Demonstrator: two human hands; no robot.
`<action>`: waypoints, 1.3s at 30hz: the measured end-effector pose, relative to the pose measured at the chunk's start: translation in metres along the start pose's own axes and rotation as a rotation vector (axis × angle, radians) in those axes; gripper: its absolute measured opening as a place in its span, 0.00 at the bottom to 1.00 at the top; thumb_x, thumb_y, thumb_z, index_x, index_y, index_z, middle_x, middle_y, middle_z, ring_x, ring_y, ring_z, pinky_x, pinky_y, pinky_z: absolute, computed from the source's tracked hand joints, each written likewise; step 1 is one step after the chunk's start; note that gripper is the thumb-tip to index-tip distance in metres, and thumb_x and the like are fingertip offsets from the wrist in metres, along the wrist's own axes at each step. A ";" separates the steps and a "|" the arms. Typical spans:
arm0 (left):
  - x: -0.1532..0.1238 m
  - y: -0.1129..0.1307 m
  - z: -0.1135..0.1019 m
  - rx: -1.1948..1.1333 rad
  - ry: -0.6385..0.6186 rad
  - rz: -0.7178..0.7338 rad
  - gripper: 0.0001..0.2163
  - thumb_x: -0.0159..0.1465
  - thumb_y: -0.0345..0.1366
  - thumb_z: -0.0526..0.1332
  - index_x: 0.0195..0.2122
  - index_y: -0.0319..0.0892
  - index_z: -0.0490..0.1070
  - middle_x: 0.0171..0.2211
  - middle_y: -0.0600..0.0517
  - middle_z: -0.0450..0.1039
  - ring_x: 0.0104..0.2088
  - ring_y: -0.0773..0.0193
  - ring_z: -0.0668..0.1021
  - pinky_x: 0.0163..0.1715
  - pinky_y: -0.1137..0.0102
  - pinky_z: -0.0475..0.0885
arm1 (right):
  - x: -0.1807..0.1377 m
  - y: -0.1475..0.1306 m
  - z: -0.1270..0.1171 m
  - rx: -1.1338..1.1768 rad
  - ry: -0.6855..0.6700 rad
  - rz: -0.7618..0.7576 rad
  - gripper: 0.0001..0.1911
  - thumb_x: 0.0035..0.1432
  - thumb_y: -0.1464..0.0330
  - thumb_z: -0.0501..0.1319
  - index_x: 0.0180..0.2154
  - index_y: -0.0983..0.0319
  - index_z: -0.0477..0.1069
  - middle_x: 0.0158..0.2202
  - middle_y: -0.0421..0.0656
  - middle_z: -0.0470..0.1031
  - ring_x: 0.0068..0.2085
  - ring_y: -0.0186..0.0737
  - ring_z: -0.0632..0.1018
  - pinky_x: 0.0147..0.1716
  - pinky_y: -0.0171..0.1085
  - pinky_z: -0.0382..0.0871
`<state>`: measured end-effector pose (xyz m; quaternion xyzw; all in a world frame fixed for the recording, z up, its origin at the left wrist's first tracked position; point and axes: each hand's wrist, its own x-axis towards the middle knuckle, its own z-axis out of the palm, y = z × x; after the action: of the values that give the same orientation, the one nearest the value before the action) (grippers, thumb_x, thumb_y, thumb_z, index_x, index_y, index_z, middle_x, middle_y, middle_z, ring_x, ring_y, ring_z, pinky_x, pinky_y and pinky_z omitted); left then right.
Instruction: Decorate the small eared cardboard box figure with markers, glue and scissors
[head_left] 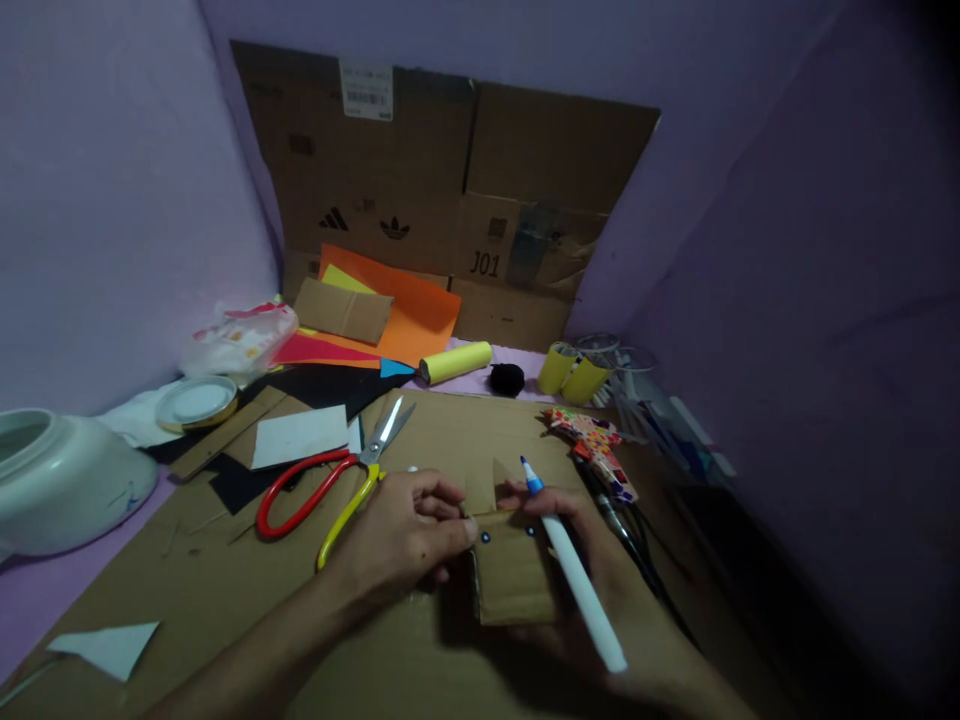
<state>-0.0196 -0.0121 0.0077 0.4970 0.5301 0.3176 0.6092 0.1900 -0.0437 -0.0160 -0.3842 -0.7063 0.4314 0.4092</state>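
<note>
A cardboard piece (516,585), bearing two small dark dots near its upper edge, is held between the person's two hands above a cardboard work sheet (247,620); clock directions are read from this piece, with twelve o'clock pointing away from the person. The right hand (600,560) pinches a white marker (576,580) beneath its thumb, the blue tip pointing toward eleven, and also lies along the piece's three o'clock side. The left hand (420,530) is at nine to ten, its fingers curled and its thumb tip at the piece's upper left corner; whether those fingers close on the piece cannot be told, as they are partly hidden in shadow. Scissors (373,452) with red and yellow handles lie open at ten o'clock, near the left hand, and a white card (300,437) lies beyond them. A flower-patterned tool, apparently a glue gun (592,440), rests at one. Farther off are a yellow tube (455,362) at eleven and a black ball (506,379) at twelve. A white jar (75,490) stands at nine, well apart.
</note>
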 end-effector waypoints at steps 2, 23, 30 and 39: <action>0.000 0.001 -0.001 0.009 0.004 -0.005 0.19 0.46 0.42 0.69 0.36 0.37 0.71 0.31 0.49 0.74 0.22 0.66 0.76 0.17 0.73 0.72 | 0.000 0.001 0.000 0.010 -0.006 -0.002 0.37 0.40 0.73 0.73 0.49 0.50 0.59 0.54 0.43 0.68 0.57 0.50 0.69 0.53 0.44 0.67; -0.005 0.015 0.003 0.229 -0.004 0.057 0.07 0.49 0.38 0.62 0.24 0.39 0.71 0.16 0.54 0.70 0.16 0.67 0.72 0.15 0.74 0.66 | 0.003 -0.008 0.001 -0.026 -0.008 -0.014 0.34 0.41 0.73 0.71 0.48 0.50 0.60 0.53 0.42 0.70 0.53 0.50 0.73 0.51 0.45 0.69; -0.006 0.013 0.007 0.241 0.060 0.084 0.03 0.49 0.33 0.60 0.23 0.40 0.71 0.13 0.56 0.69 0.15 0.68 0.71 0.14 0.76 0.63 | 0.003 -0.009 0.003 0.003 0.002 -0.004 0.35 0.41 0.74 0.71 0.48 0.49 0.60 0.53 0.42 0.69 0.53 0.48 0.74 0.48 0.41 0.71; -0.002 0.014 0.008 0.151 0.062 -0.004 0.07 0.43 0.28 0.57 0.24 0.40 0.71 0.12 0.56 0.71 0.13 0.69 0.71 0.13 0.76 0.64 | 0.003 -0.005 0.002 0.070 -0.004 -0.003 0.35 0.40 0.75 0.72 0.48 0.51 0.59 0.53 0.44 0.69 0.54 0.50 0.73 0.49 0.43 0.71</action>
<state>-0.0104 -0.0116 0.0212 0.5305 0.5721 0.2908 0.5539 0.1857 -0.0431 -0.0108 -0.3678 -0.6921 0.4561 0.4215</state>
